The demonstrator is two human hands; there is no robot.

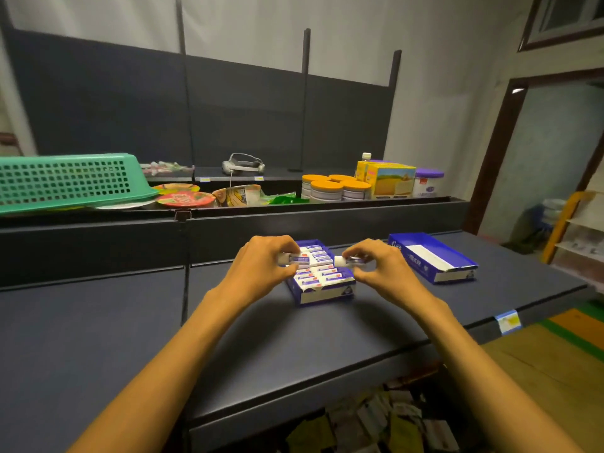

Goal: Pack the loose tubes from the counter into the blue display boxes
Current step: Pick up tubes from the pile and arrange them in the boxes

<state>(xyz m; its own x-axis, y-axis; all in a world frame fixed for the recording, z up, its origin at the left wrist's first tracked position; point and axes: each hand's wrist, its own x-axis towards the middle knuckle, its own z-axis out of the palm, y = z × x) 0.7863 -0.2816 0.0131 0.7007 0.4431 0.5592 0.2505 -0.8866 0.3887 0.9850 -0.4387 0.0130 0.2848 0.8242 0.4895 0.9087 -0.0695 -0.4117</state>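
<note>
- On the right blue display box point(433, 258), near the counter's right edge, you can see white lettering along its long side, too blurred to read.
- The tubes point(318, 256) packed in the middle box carry print too small to make out.
- The price tag point(507, 321) on the counter's front edge shows nothing legible.
</note>
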